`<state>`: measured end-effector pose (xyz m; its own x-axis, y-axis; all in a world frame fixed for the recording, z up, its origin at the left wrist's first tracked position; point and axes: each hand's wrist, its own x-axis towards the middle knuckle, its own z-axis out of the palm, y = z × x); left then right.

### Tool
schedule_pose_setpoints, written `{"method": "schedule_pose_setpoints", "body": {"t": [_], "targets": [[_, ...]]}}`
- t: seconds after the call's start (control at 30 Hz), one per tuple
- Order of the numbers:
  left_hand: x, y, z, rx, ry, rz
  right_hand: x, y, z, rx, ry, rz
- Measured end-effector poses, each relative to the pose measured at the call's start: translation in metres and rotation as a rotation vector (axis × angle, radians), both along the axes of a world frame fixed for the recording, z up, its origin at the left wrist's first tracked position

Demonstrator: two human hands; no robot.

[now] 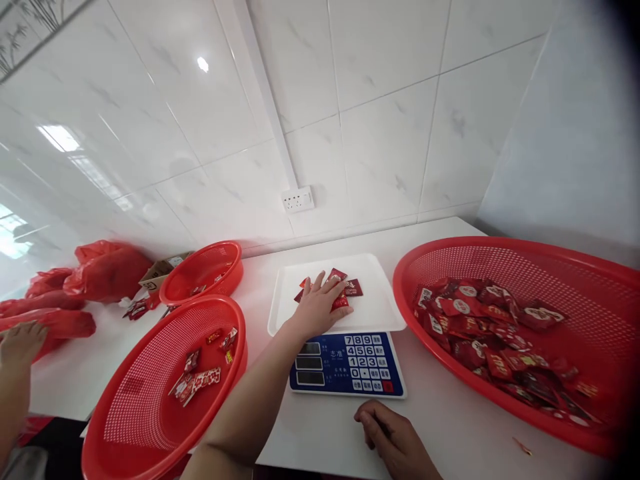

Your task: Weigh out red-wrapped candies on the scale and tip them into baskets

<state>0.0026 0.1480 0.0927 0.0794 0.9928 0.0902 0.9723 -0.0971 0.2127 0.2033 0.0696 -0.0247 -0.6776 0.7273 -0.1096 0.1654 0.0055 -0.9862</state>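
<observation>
My left hand (318, 308) lies over a small pile of red candy packets (354, 288) on the white tray (376, 313) of a scale. Its fingers are spread and cover part of the pile. The scale's blue keypad panel (336, 368) faces me, its displays dark. Just below this panel, my right hand (393, 437) rests on the white table with its fingers curled in and nothing visible in them. To the right stands a big red basket (450, 248) heaped with red and dark red packets (480, 333).
A red basket (113, 427) at left holds a few packets, with another red basket (173, 290) behind it. Red plastic bags (113, 273) and a cardboard box (159, 270) sit farther left. Another person's hand (23, 343) touches a red bag. A scrap (523, 445) lies at lower right.
</observation>
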Motion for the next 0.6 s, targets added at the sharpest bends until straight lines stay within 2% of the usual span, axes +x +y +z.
{"method": "schedule_pose_setpoints", "body": {"t": [0.07, 0.37, 0.6], "targets": [[0.002, -0.002, 0.002, -0.053, -0.028, -0.05, 0.001, 0.0, 0.0, -0.013, 0.01, -0.001], [0.001, -0.013, 0.002, -0.029, -0.091, -0.088, 0.002, -0.001, 0.001, -0.045, 0.04, 0.027], [0.009, 0.0, 0.001, -0.047, -0.049, -0.138, -0.006, -0.004, -0.01, -0.051, 0.075, -0.049]]}}
